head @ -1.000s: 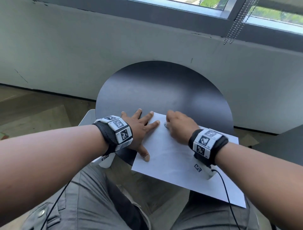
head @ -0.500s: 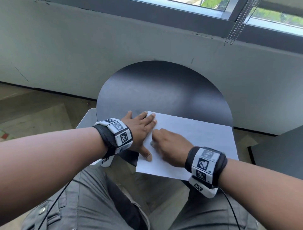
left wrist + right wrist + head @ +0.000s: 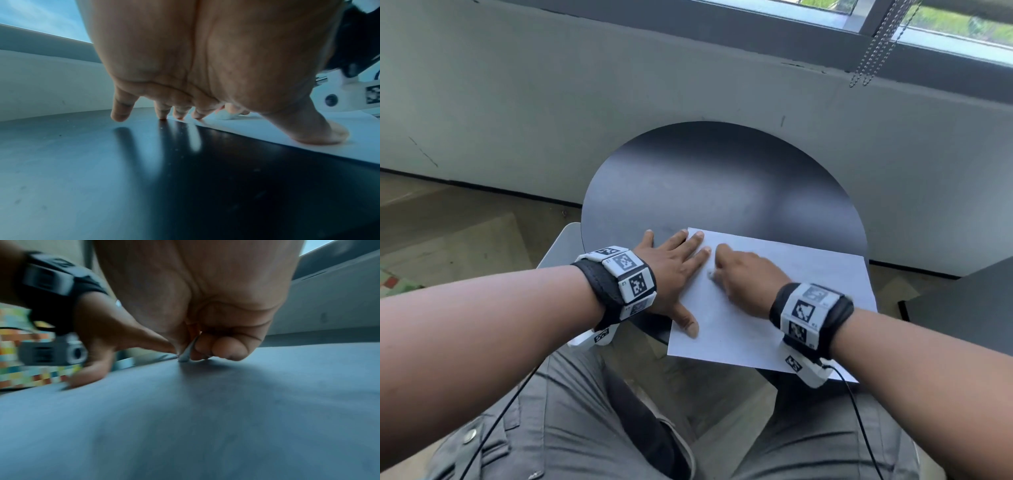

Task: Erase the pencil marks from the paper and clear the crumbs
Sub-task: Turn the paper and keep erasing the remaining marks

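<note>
Round black table (image 3: pixel 722 178); white paper (image 3: pixel 791 274) flat on near right part, overhanging near edge.

left hand (image 3: pixel 671 270) flat, fingers spread; right hand (image 3: pixel 746 277) curled, pinching.

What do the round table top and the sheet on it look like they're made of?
Round table top: dark, smooth and semi-glossy, mirroring the fingers in the left wrist view; probably laminate or painted metal, hard to tell which. Sheet: thin matte white paper, lying flat and overhanging the near edge.

The paper (image 3: pixel 774 308) is plain white on a black worktop (image 3: pixel 722 178). Black wristbands (image 3: pixel 616 284) carry black-and-white square-patterned tags; the trousers (image 3: pixel 585 428) are grey.
</note>
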`<action>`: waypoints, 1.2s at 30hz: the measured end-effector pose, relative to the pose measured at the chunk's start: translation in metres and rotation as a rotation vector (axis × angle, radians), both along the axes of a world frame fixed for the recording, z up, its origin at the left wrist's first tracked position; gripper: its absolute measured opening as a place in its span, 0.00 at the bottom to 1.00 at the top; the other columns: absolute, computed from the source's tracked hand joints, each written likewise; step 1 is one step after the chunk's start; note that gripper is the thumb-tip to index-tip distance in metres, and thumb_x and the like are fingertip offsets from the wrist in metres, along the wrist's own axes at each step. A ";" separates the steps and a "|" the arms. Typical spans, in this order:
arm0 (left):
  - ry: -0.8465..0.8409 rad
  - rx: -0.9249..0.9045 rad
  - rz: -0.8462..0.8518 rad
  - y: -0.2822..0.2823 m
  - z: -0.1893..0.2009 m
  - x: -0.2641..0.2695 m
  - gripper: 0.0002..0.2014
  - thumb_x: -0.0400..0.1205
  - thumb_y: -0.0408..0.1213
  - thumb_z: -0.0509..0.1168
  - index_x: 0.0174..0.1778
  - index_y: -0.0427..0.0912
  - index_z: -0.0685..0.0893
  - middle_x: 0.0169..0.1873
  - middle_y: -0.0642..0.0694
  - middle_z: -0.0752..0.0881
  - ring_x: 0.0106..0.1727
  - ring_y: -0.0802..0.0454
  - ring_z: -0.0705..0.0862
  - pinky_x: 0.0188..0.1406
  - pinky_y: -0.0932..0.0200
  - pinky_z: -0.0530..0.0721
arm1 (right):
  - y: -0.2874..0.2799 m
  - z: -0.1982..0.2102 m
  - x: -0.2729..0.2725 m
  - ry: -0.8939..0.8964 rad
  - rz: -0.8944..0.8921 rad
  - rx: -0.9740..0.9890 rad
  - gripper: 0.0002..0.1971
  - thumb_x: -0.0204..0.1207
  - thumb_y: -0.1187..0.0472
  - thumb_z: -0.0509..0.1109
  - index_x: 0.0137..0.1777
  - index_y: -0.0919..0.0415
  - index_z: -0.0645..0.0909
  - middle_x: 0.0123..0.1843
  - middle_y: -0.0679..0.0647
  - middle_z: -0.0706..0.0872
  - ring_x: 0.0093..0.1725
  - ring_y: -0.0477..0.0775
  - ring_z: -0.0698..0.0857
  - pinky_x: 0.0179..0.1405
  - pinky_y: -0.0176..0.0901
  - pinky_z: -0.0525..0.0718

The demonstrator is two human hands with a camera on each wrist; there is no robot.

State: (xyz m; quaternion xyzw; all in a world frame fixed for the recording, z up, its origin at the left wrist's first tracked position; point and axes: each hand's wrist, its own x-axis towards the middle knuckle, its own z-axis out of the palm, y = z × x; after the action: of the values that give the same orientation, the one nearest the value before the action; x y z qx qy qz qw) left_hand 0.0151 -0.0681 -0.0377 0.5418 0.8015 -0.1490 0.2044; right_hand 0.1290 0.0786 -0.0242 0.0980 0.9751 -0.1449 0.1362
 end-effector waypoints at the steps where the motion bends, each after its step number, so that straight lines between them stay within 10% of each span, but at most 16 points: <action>1: 0.000 0.000 0.001 0.000 0.000 0.000 0.74 0.58 0.88 0.60 0.89 0.47 0.34 0.88 0.48 0.32 0.89 0.46 0.33 0.80 0.23 0.54 | 0.006 0.002 -0.004 0.014 -0.056 0.011 0.09 0.85 0.51 0.56 0.53 0.56 0.63 0.58 0.62 0.83 0.54 0.65 0.80 0.43 0.51 0.73; 7: -0.024 0.009 0.002 -0.003 -0.003 -0.002 0.74 0.58 0.88 0.59 0.88 0.48 0.32 0.88 0.49 0.30 0.88 0.46 0.31 0.80 0.21 0.48 | -0.041 0.005 0.023 -0.021 0.204 -0.149 0.06 0.80 0.56 0.62 0.53 0.55 0.69 0.52 0.57 0.83 0.49 0.65 0.80 0.44 0.55 0.78; 12: -0.017 0.021 0.011 -0.005 -0.003 -0.002 0.73 0.57 0.89 0.58 0.89 0.50 0.33 0.88 0.50 0.31 0.88 0.43 0.31 0.81 0.21 0.47 | -0.001 0.006 -0.005 0.057 -0.034 0.007 0.09 0.84 0.51 0.58 0.55 0.56 0.68 0.55 0.59 0.84 0.53 0.64 0.81 0.44 0.51 0.76; 18: -0.057 0.035 0.041 -0.006 -0.006 -0.004 0.73 0.56 0.90 0.59 0.87 0.54 0.29 0.86 0.47 0.26 0.87 0.44 0.28 0.80 0.20 0.44 | -0.035 0.008 0.013 -0.004 0.145 -0.104 0.09 0.84 0.51 0.58 0.56 0.55 0.69 0.53 0.57 0.84 0.48 0.63 0.80 0.43 0.53 0.78; 24: -0.037 0.052 0.056 -0.006 -0.008 -0.004 0.76 0.54 0.90 0.58 0.88 0.51 0.30 0.87 0.49 0.29 0.88 0.46 0.30 0.80 0.20 0.42 | 0.026 0.007 -0.027 -0.002 -0.313 -0.010 0.10 0.83 0.52 0.59 0.55 0.58 0.68 0.55 0.65 0.84 0.51 0.67 0.82 0.52 0.54 0.82; 30: -0.046 0.051 0.057 -0.006 -0.009 -0.004 0.77 0.53 0.90 0.58 0.88 0.50 0.30 0.87 0.48 0.29 0.88 0.46 0.30 0.80 0.20 0.41 | -0.019 0.000 -0.001 0.006 0.081 -0.049 0.18 0.85 0.52 0.56 0.70 0.59 0.66 0.62 0.61 0.83 0.57 0.65 0.81 0.48 0.51 0.75; 36: -0.021 0.010 0.056 -0.002 -0.004 -0.001 0.73 0.55 0.90 0.59 0.86 0.57 0.29 0.87 0.47 0.29 0.88 0.44 0.31 0.80 0.20 0.45 | 0.023 0.005 -0.023 0.018 -0.178 -0.018 0.11 0.85 0.52 0.58 0.57 0.58 0.70 0.55 0.63 0.84 0.52 0.65 0.82 0.50 0.53 0.81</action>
State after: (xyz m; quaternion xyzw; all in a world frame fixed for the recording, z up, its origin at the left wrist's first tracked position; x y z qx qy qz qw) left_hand 0.0142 -0.0703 -0.0416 0.5217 0.8150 -0.1335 0.2140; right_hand 0.1065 0.1017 -0.0194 0.1819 0.9623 -0.1662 0.1149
